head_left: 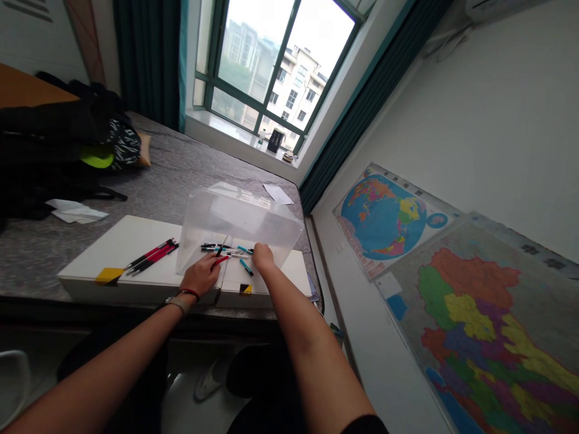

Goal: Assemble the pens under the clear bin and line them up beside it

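My left hand (201,275) is closed on a pen with a red part (221,260); a thin dark pen shaft (221,246) also sticks up from its fingers. My right hand (263,257) is closed at the right end of a loose group of pens (228,250), its fingertips partly hidden, so what it grips cannot be made out. Just left of it lies a teal pen (246,267). Behind both hands, a translucent plastic box (239,214) rests tipped, its open side toward me. Several red and black pens (151,258) lie side by side to the left.
White flat boxes (131,238) with yellow-black corner marks (109,276) support the pens on a grey mattress (181,163). White papers (76,211) and dark bags (54,150) are at left. A wall with maps (384,211) stands at right, a window (271,72) ahead.
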Available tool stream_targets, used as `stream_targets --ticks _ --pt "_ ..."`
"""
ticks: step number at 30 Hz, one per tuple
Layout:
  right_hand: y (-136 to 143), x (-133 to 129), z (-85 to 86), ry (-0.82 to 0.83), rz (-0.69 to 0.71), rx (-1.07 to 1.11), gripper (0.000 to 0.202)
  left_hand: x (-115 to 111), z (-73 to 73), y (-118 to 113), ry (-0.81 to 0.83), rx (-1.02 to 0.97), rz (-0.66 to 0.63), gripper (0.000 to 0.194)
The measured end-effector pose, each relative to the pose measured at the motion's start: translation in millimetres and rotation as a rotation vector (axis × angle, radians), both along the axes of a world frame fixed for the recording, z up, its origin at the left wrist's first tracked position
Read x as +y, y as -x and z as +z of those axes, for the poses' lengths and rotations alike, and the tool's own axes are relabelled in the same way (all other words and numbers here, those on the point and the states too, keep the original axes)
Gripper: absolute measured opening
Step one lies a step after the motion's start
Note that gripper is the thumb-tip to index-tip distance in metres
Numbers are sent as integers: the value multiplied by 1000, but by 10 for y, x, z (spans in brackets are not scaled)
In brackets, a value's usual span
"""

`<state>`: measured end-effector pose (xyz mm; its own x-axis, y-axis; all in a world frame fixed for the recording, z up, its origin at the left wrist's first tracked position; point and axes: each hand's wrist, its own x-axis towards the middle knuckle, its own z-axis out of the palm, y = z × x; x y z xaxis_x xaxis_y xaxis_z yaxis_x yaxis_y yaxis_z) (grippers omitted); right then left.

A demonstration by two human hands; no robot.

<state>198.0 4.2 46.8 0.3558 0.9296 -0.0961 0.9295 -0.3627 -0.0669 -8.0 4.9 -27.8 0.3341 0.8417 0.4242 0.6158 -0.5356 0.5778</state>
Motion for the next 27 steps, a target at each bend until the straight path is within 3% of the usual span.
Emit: stream_targets --ticks 13,22,27 --pt "33 11 -106 -58 -172 166 24 11 -3 -20 -8 35 10 38" --pt "-4 -90 -105 -95 75 50 29 32 -42 -36 -23 -5 2 36" --pt "-40 -93 -54 -25 173 87 29 36 -32 -35 -40 7 -10 34"
